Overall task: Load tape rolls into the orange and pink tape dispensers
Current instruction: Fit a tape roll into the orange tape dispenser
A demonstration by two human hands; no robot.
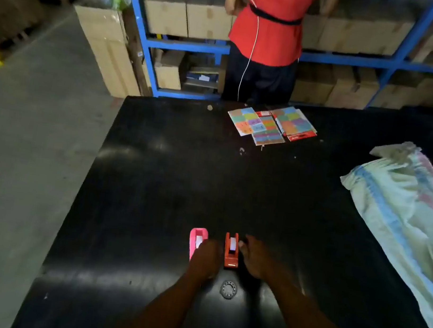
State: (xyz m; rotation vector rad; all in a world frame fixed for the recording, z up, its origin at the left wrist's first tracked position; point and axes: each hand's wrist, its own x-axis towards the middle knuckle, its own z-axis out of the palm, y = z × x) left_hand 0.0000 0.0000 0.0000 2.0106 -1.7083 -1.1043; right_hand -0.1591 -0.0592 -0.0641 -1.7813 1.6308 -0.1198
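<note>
Both dispensers sit on the black table, side by side. Take the orange dispenser as landmark: its long axis runs straight away from you, the flat end toward you, and a white tape roll shows in its cradle.

The pink dispenser lies just left of the orange one, parallel to it, also with white showing inside. Your left hand covers the pink one's near end, fingers curled down onto it; I judge that a hold, but how tight a grip I cannot tell. Your right hand rests just right of the orange dispenser, loosely spread and holding nothing, thumb close to its side wall; touching or not, cannot tell.

A small dark ring lies on the table nearer you than the orange dispenser, between your forearms. It could be a spare core.

Both look loaded, so the task seems near done. Any next touch on the orange one falls to your right hand, which is beside it.
</note>
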